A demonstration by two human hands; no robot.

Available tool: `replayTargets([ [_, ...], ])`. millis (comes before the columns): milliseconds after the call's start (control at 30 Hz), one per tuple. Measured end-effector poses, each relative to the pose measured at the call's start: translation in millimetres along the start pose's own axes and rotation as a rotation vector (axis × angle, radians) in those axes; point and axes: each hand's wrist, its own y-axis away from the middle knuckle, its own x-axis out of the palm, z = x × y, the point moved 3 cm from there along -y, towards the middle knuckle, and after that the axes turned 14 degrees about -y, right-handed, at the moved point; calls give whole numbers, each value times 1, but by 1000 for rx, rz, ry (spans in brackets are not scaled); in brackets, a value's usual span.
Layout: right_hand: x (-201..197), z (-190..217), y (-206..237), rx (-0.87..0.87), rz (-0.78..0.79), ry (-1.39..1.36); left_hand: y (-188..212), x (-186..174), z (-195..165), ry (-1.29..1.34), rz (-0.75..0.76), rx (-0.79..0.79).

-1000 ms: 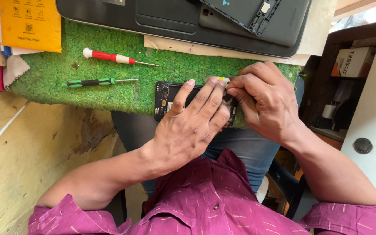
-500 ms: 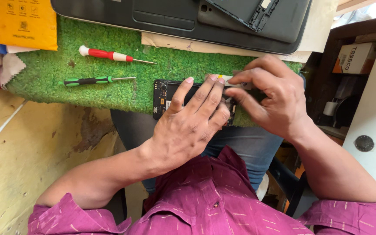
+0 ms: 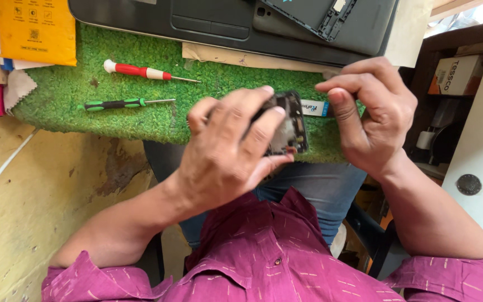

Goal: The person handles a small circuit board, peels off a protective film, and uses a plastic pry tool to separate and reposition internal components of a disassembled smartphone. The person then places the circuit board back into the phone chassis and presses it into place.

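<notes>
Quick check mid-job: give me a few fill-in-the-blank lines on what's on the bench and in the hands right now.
The left hand holds an opened ____.
Two ____ lie on the green mat.
The screwdriver nearer the laptop has a ____ and white handle.
The right hand is ____ the phone, pinched.

Missing: phone; screwdrivers; red; beside

Shaggy green turf mat (image 3: 141, 112)
</notes>
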Motion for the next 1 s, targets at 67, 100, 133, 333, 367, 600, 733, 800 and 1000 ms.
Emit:
replayTargets([
  [67,-3,2,-4,61,-19,-69,-2,-4,8,-18,-66,-41],
  [100,-3,3,-6,90,-29,-104,-3,-5,12,-28,-98,-62],
  [133,-3,7,-9,23,41,-47,-4,-6,16,-39,-131,-82],
  [333,4,5,-8,-161,261,184,-9,-4,29,-78,-153,-181],
  [367,5,2,-7,-154,263,194,-9,-3,30,-89,-142,-192],
  [600,4,-10,5,-111,143,247,-12,3,30,-79,-148,-213],
  [733,5,-12,8,-97,134,245,-14,5,27,-82,-103,-212],
  [800,5,-13,7,-106,131,244,-15,4,26,-77,-70,-211],
  [1000,6,-8,4,-126,124,213,-15,-5,20,-26,26,-162],
])
